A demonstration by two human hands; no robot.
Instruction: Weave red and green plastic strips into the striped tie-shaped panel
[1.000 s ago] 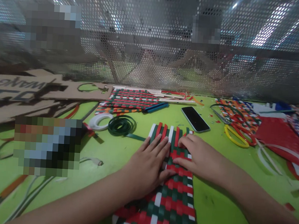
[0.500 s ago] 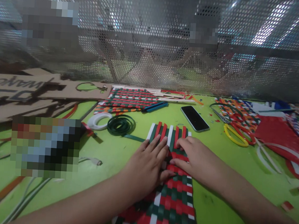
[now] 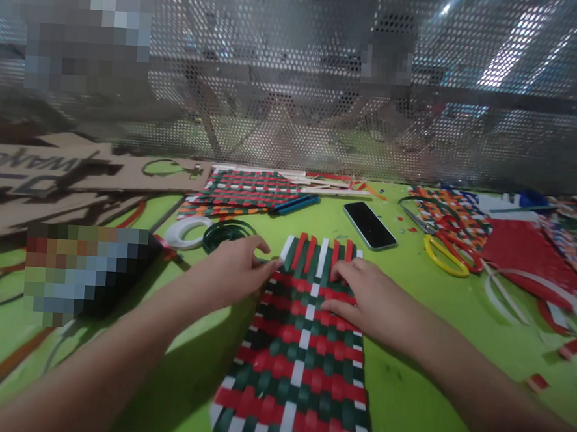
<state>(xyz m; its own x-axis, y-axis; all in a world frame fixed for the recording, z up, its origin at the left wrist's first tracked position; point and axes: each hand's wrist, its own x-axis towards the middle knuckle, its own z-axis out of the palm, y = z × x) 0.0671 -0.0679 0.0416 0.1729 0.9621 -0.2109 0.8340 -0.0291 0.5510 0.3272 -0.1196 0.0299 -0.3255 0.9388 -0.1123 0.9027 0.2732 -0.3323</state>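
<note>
A woven mat [image 3: 299, 366] of red, green and white strips lies on the green table [image 3: 419, 393] in front of me. My right hand [image 3: 369, 296] rests flat on the mat's far right part, fingers stretched toward the centre. My left hand [image 3: 231, 271] is off the mat at its far left corner, fingers curled, fingertips at the end of a green strip that leads from the green strip coil [image 3: 226, 233]. Whether the fingers pinch that strip is unclear.
A white tape roll [image 3: 186, 231] lies beside the coil. Behind are another woven mat [image 3: 251, 189], blue pens [image 3: 296, 204], a black phone [image 3: 369, 225], yellow-handled scissors [image 3: 443, 251], more woven pieces and red sheets at right, cardboard [image 3: 51, 175] at left. A perforated metal screen stands behind.
My left hand has lifted off the mat's middle and moved left to its far left corner near the green coil. The right hand has stayed on the mat.
</note>
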